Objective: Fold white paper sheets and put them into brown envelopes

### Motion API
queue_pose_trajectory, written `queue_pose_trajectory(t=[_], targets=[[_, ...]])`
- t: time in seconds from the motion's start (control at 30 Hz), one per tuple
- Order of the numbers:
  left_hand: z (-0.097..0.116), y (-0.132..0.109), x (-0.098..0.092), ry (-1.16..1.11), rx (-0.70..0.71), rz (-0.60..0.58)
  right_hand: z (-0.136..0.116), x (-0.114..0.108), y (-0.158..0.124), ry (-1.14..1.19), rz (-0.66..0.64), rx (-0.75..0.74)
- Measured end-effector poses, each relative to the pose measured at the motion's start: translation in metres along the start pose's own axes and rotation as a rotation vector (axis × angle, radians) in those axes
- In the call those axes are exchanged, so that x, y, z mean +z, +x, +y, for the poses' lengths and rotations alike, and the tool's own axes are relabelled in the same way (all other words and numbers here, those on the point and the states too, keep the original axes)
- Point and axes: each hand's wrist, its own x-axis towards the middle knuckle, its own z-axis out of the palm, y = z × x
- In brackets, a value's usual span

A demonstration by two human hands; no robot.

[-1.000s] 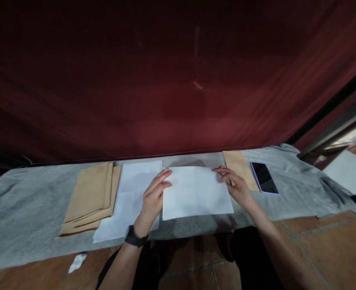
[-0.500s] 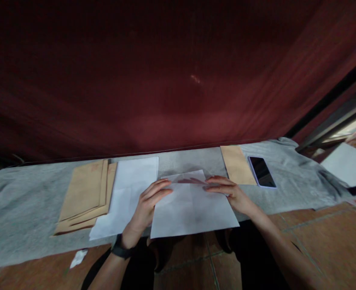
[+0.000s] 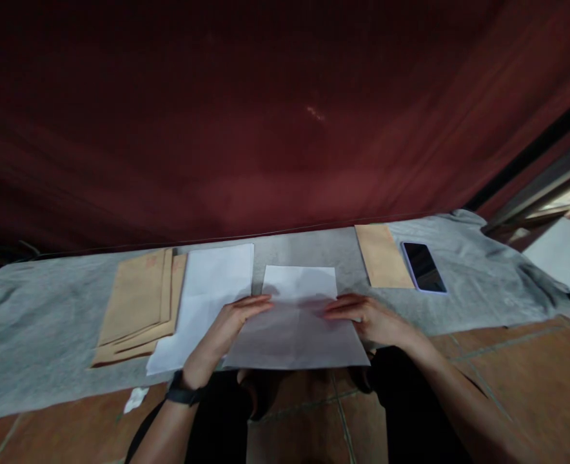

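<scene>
a white sheet [image 3: 297, 338] is held at the near edge of the grey-covered desk [image 3: 48, 335], partly folded. its left side is gripped by the left hand [image 3: 227, 328], its right side by the right hand [image 3: 369, 320]. a paper stack [image 3: 207, 287] lies just to its left.

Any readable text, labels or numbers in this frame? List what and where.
No text can be read.
Envelope stack: faint reddish marks near the top, too blurred to read.
Middle sheet: no print shows.
Phone: screen dark.
Lone envelope: no markings show.
</scene>
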Motion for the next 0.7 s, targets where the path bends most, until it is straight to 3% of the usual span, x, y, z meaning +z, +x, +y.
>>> queue_pose_trajectory(t=[0.1,0.2,0.27,0.33,0.43,0.53,0.7], targets=[[0.002,0.007,0.001,-0.032,0.024,0.123,-0.004,-0.007,0.002,0.065,0.217,0.027],[0.016,0.018,0.006,-0.034,0.003,0.384,-0.008,-0.019,0.006,0.119,0.636,0.119],[0.03,0.025,0.011,-0.1,-0.045,0.48,-0.007,-0.027,0.011,0.186,0.9,0.172],[0.042,0.03,0.015,-0.231,-0.104,0.511,-0.005,-0.033,0.018,0.313,1.032,0.183],[0.052,0.036,0.021,-0.452,-0.229,0.508,0.003,-0.038,0.033,0.482,1.011,0.194],[0.05,0.039,0.029,-0.601,-0.365,0.473,0.016,-0.036,0.048,0.487,0.923,0.26],[0.026,0.043,0.045,-0.566,-0.499,0.526,0.05,-0.017,0.069,0.354,0.828,0.323]])
